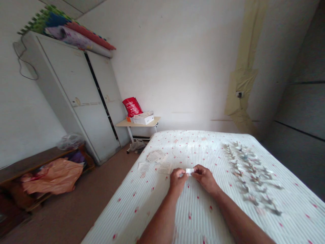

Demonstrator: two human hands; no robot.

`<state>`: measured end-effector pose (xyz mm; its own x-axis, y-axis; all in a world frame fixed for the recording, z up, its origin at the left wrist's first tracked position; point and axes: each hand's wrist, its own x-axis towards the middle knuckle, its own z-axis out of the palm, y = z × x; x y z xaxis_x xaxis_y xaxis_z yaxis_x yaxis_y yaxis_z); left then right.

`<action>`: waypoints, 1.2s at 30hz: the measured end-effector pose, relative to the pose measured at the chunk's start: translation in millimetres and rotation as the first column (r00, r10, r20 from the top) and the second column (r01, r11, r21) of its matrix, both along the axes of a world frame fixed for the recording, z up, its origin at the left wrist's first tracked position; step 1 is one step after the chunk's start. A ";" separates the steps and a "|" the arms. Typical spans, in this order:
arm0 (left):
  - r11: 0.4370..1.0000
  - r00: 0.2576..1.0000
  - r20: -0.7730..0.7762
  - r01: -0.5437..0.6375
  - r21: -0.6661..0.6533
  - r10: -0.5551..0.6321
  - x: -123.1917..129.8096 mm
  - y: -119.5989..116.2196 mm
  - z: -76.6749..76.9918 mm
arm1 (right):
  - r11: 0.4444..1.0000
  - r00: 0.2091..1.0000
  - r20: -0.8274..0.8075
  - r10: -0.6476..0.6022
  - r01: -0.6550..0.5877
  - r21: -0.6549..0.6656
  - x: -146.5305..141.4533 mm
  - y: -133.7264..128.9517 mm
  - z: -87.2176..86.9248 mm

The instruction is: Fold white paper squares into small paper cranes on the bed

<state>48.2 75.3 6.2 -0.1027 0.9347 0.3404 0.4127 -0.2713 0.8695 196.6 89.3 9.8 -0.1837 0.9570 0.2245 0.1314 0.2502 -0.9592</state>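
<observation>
Between my two hands is a small folded strip of white paper, held just above the bed. My left hand pinches its left end with thumb and fingers. At the other end, my right hand grips it the same way. Left of my hands lie several printed sheets of paper, some overlapping. To the right, many small folded paper pieces lie in rough rows; their exact shape is blurred.
A white ribbed bedspread with red dots covers the bed. Beyond its far left corner stands a small table with a red bag and a white box. A grey cabinet and a low wooden bench stand to the left.
</observation>
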 end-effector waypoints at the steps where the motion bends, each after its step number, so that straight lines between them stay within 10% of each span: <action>1: 1.000 1.000 0.003 0.004 0.000 -0.004 -0.5 0.7 -1.1 | 1.000 1.000 0.000 0.000 0.000 0.003 0.0 0.6 -0.9; 36: 0.994 0.947 0.307 0.106 -0.027 -0.093 1.7 2.6 -1.7 | 0.999 0.988 -0.156 0.003 -0.011 -0.047 -4.0 -0.9 5.1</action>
